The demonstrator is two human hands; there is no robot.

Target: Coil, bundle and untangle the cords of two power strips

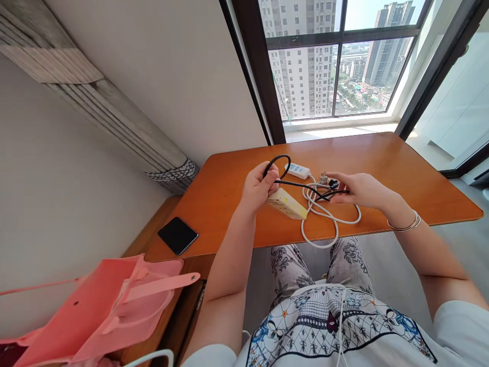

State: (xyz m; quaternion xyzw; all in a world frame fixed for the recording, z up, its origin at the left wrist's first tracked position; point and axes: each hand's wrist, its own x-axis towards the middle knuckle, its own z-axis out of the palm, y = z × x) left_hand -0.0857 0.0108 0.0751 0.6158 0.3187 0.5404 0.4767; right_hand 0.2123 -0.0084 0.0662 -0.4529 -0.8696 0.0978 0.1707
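My left hand [262, 186] is closed around a black cable [289, 164], which loops above my fingers and runs right across the table. Just below those fingers is a cream power strip [287, 204]; whether they also grip it is hidden. My right hand [359, 189] pinches the black cable's other stretch between thumb and fingers, close to a black plug [333, 184]. A plug with metal prongs [323, 178] lies beside it. Under both hands, a white cord [331, 216] lies in tangled loops, one hanging past the table's front edge. Behind them is a small white power strip [298, 171].
The brown wooden table [229, 173] extends to a window [340, 76] at the back. A black phone [178, 235] lies at the table's left. An open pink bag [95, 306] stands at lower left, and a gathered curtain [126, 117] hangs by the wall.
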